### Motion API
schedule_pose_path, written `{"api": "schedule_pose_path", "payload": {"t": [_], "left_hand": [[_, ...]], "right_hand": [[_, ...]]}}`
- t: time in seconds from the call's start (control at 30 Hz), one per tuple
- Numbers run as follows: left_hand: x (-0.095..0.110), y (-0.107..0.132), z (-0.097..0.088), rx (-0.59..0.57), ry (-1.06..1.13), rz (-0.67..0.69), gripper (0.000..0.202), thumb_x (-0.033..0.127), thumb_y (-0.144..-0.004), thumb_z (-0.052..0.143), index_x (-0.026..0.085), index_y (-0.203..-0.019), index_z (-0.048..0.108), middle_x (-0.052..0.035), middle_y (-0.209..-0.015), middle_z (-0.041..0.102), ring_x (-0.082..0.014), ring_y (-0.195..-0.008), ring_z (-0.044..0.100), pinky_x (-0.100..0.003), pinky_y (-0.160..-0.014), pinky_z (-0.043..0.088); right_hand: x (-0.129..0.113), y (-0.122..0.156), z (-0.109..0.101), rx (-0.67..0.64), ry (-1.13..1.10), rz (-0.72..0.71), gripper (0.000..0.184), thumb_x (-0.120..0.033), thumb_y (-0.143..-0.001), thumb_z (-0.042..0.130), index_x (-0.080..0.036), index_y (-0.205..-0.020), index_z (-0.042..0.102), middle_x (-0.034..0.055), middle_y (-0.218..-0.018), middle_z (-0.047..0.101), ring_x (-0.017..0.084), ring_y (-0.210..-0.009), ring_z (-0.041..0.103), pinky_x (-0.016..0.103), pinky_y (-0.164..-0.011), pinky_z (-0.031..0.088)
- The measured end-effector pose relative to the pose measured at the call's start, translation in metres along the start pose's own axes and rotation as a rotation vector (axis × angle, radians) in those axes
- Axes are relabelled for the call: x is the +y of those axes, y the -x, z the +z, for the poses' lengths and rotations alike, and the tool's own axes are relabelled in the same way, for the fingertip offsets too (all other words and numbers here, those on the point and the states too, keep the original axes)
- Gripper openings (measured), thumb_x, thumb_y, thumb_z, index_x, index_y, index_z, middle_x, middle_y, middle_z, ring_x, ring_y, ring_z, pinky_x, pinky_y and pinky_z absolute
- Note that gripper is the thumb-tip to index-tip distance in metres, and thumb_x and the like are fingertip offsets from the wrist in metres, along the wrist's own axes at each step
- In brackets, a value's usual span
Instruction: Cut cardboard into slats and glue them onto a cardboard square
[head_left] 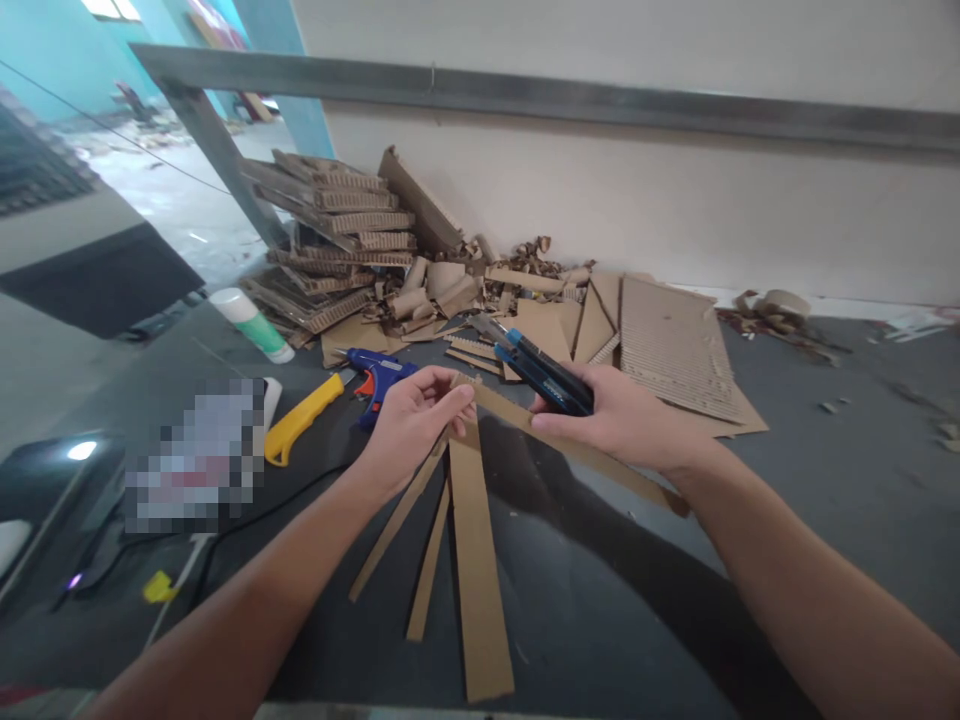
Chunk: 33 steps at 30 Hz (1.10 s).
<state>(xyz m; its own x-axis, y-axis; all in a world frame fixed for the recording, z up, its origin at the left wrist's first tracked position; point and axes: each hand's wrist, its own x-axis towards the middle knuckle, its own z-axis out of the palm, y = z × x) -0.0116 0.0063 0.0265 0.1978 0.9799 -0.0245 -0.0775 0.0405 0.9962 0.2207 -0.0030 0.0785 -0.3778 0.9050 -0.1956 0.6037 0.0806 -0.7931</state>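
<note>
We pinched cardboard strips (481, 570) in our left hand (420, 420), the widest reaching toward the near edge of the tabletop (847, 500), while our right hand (622, 408) gripped a black-and-blue tool (549, 375), a glue gun (381, 372) lay beside the left, and stacked cardboard (360, 222) stood by the far edge.

Forearms (277, 570) angled inward; left hand (412, 425) pinched, right hand (619, 415) curled closed.
</note>
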Motion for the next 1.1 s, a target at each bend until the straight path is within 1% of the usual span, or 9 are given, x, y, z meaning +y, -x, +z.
{"api": "schedule_pose_path", "payload": {"t": [0.1, 0.23, 0.33, 0.4, 0.5, 0.7, 0.93, 1.0, 1.1], "left_hand": [[0.0022, 0.0009, 0.0014, -0.046, -0.024, -0.077, 0.032, 0.037, -0.076, 0.078, 0.013, -0.086, 0.059, -0.0039, -0.07, 0.07, -0.0102, -0.055, 0.06, -0.022, -0.055, 0.05], [0.004, 0.0036, 0.0022, -0.144, -0.04, -0.151, 0.038, 0.038, -0.075, 0.08, 0.014, -0.096, 0.058, -0.0013, -0.06, 0.068, -0.0109, -0.047, 0.058, -0.021, -0.048, 0.048], [0.0037, 0.0055, 0.0015, -0.254, -0.067, -0.214, 0.04, 0.039, -0.076, 0.08, 0.012, -0.099, 0.061, -0.0059, -0.07, 0.073, -0.0104, -0.046, 0.06, -0.021, -0.045, 0.048], [0.0031, 0.0062, 0.0009, -0.3, -0.077, -0.248, 0.039, 0.041, -0.077, 0.08, 0.012, -0.098, 0.063, -0.0095, -0.078, 0.076, -0.0108, -0.048, 0.061, -0.021, -0.044, 0.05], [0.0027, 0.0067, 0.0006, -0.294, -0.075, -0.249, 0.037, 0.039, -0.077, 0.08, 0.013, -0.097, 0.064, -0.0101, -0.08, 0.077, -0.0107, -0.048, 0.062, -0.021, -0.044, 0.05], [0.0052, 0.0074, 0.0013, -0.286, -0.049, -0.174, 0.031, 0.035, -0.078, 0.079, 0.012, -0.093, 0.064, -0.009, -0.075, 0.076, -0.0101, -0.049, 0.061, -0.019, -0.044, 0.049], [0.0089, 0.008, 0.0026, -0.27, -0.035, -0.166, 0.032, 0.035, -0.076, 0.081, 0.011, -0.09, 0.064, -0.0099, -0.075, 0.077, -0.0107, -0.048, 0.061, -0.02, -0.043, 0.049], [0.0083, 0.0081, 0.0032, -0.255, -0.02, -0.167, 0.033, 0.035, -0.075, 0.082, 0.011, -0.09, 0.064, -0.0101, -0.074, 0.077, -0.0108, -0.048, 0.062, -0.02, -0.043, 0.049], [0.0072, 0.008, 0.0036, -0.219, 0.006, -0.169, 0.035, 0.034, -0.073, 0.083, 0.011, -0.09, 0.063, -0.0105, -0.075, 0.077, -0.0109, -0.047, 0.062, -0.019, -0.042, 0.049]], "right_hand": [[0.0004, -0.0008, -0.0028, -0.01, 0.085, -0.001, 0.024, -0.043, -0.079, 0.067, -0.023, -0.092, 0.063, 0.0037, -0.084, 0.068, 0.021, -0.074, 0.063, 0.029, -0.064, 0.046], [-0.0005, 0.0, -0.0018, -0.042, 0.12, -0.009, 0.021, -0.04, -0.079, 0.067, -0.022, -0.089, 0.063, 0.0036, -0.084, 0.069, 0.021, -0.075, 0.064, 0.03, -0.065, 0.046], [-0.0005, 0.0013, 0.0004, -0.073, 0.092, 0.0, 0.02, -0.04, -0.079, 0.066, -0.022, -0.089, 0.064, 0.0026, -0.084, 0.07, 0.02, -0.075, 0.065, 0.029, -0.064, 0.046], [-0.0004, 0.0019, 0.0012, -0.074, 0.075, 0.007, 0.021, -0.04, -0.079, 0.067, -0.022, -0.09, 0.064, 0.0028, -0.084, 0.071, 0.02, -0.074, 0.065, 0.029, -0.063, 0.046], [-0.0009, 0.0023, 0.0014, -0.068, 0.055, 0.015, 0.021, -0.038, -0.078, 0.068, -0.022, -0.09, 0.065, 0.0039, -0.085, 0.071, 0.02, -0.075, 0.066, 0.028, -0.064, 0.047], [-0.0024, 0.0032, 0.0016, -0.011, 0.051, -0.031, 0.018, -0.035, -0.077, 0.069, -0.022, -0.088, 0.064, 0.0018, -0.081, 0.071, 0.018, -0.07, 0.064, 0.028, -0.062, 0.047], [-0.0021, 0.0043, 0.0005, 0.017, 0.088, -0.043, 0.02, -0.041, -0.077, 0.069, -0.023, -0.087, 0.065, 0.0007, -0.078, 0.07, 0.017, -0.066, 0.063, 0.028, -0.06, 0.046], [-0.0022, 0.0039, 0.0007, 0.052, 0.122, -0.046, 0.02, -0.04, -0.077, 0.069, -0.023, -0.087, 0.064, 0.0012, -0.078, 0.071, 0.018, -0.065, 0.064, 0.028, -0.06, 0.045], [-0.0025, 0.0039, 0.002, 0.131, 0.2, -0.055, 0.018, -0.037, -0.078, 0.069, -0.022, -0.086, 0.063, 0.0032, -0.085, 0.073, 0.019, -0.07, 0.066, 0.029, -0.062, 0.045]]}}
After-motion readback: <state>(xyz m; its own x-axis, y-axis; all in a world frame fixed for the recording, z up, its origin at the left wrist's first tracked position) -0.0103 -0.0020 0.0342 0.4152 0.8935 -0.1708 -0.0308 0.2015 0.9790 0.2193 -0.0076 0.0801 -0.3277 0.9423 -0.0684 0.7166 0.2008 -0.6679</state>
